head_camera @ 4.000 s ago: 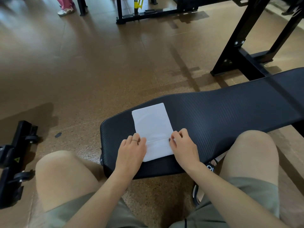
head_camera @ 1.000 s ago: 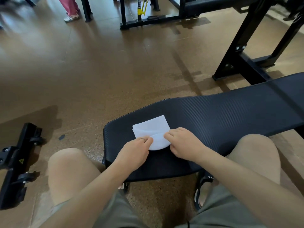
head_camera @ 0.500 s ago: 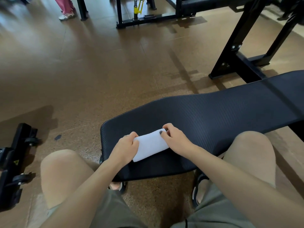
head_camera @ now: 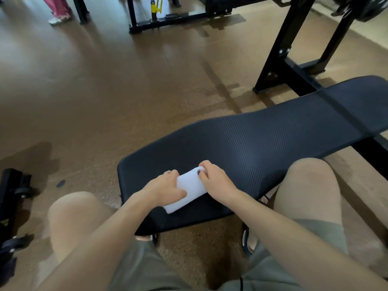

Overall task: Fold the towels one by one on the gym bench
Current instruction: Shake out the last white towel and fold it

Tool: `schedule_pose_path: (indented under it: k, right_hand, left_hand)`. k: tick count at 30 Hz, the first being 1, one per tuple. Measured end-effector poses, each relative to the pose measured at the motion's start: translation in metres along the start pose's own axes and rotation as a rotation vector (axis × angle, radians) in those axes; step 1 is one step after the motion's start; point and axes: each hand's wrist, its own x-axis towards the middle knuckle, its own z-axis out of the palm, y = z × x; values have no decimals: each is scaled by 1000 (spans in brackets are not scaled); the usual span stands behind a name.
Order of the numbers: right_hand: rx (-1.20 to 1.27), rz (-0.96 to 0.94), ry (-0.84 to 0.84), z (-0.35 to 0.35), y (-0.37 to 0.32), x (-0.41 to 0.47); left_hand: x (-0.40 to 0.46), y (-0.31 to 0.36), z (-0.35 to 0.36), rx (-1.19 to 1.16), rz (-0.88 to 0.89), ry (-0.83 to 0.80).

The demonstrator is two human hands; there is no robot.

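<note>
Moved: our towel [head_camera: 192, 189] is now a narrower fold than before.
Grip: our left hand [head_camera: 165, 186] and right hand [head_camera: 216, 181] pinch its ends.
Room: bare bench [head_camera: 283, 139] stretches rightward.

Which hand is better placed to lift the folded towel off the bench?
Probably the left hand: it lies over more of the white towel, thumb on top. The right hand holds only the far end.

- I see both hands, left hand [head_camera: 165, 189] and right hand [head_camera: 216, 181], gripping a folded white towel [head_camera: 190, 191] on the black bench [head_camera: 273, 139].
- Brown floor [head_camera: 105, 91] surrounds it.
</note>
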Motion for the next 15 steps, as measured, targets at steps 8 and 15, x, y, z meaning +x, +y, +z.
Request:
schedule_pose_path:
  k: [8,15]
  right_hand:
    - [300,165,230,11,8,-28]
    - [909,451,273,-28,-10,-61]
  left_hand:
    - [-4,32,8,-187,-118,-216]
    - [-33,90,-2,-735,10,-221]
